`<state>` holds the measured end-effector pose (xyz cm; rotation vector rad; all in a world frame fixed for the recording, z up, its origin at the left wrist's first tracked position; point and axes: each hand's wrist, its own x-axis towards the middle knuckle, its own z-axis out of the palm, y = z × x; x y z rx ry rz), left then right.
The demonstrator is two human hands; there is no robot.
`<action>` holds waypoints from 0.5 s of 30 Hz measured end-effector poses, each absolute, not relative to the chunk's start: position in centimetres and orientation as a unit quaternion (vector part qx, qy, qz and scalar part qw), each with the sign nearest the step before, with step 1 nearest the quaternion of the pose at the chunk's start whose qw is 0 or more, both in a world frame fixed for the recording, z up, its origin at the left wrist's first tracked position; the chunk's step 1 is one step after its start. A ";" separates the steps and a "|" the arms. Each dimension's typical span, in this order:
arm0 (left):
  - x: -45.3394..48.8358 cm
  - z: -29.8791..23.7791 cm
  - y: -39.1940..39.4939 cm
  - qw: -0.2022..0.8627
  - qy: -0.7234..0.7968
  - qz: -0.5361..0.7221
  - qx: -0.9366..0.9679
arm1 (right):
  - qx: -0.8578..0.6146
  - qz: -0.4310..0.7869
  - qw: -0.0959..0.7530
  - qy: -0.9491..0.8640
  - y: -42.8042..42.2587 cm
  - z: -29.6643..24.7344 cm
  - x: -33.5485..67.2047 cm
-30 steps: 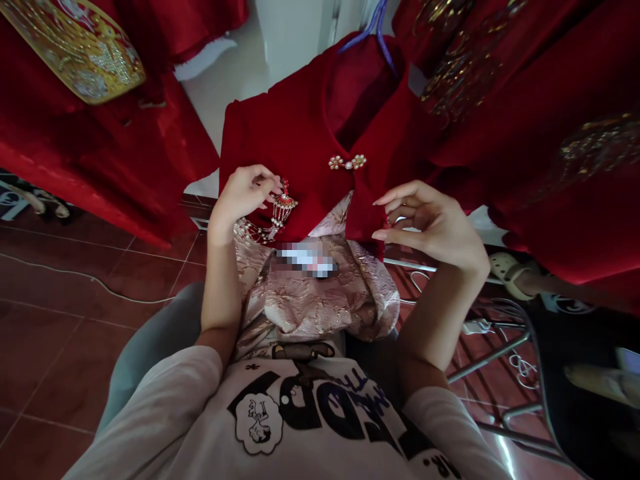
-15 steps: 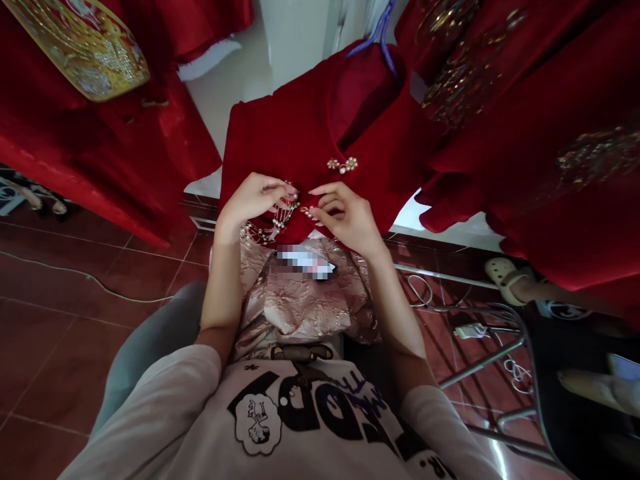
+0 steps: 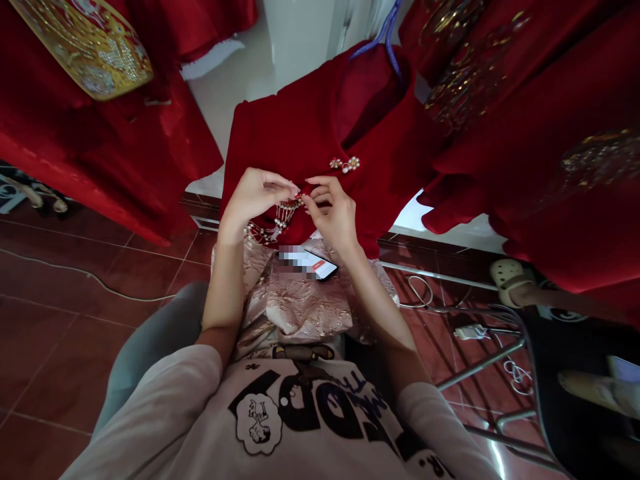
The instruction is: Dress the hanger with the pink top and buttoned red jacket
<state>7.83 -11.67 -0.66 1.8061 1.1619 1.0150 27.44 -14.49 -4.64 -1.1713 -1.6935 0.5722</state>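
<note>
A dark red velvet garment (image 3: 295, 133) hangs on a purple hanger (image 3: 385, 37) in front of me. A pearl flower clasp (image 3: 344, 163) sits below its collar. My left hand (image 3: 253, 195) is closed on the garment's front edge at a gold tassel ornament with pearls (image 3: 283, 215). My right hand (image 3: 333, 213) meets it there, fingertips pinched at the top of the same ornament. A phone (image 3: 313, 261) lies on pink brocade cloth (image 3: 300, 300) in my lap, below both hands.
More red embroidered garments hang at the left (image 3: 90, 127) and right (image 3: 540, 133). A metal rack (image 3: 490, 360) stands on the red tile floor at the right, with cables near it. Another person's foot in a pale clog (image 3: 505, 273) shows at the right.
My right hand left the garment's right front edge and moved left to the tassel ornament, where it now pinches beside my left hand. The left hand stayed put.
</note>
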 end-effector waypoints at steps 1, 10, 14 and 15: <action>7.9 -0.7 -11.7 0.370 0.452 0.398 0.707 | -0.483 0.230 0.486 -0.691 -14.5 -4.7 27.4; 8.5 -1.1 -11.5 0.324 0.452 0.398 0.730 | -0.492 0.196 0.488 -0.694 -14.4 -4.9 27.2; 8.5 -1.4 -11.3 0.323 0.458 0.401 0.725 | -0.483 0.190 0.497 -0.695 -14.3 -5.0 27.1; 8.5 -1.5 -11.3 0.322 0.461 0.401 0.723 | -0.480 0.189 0.500 -0.696 -14.3 -5.0 27.1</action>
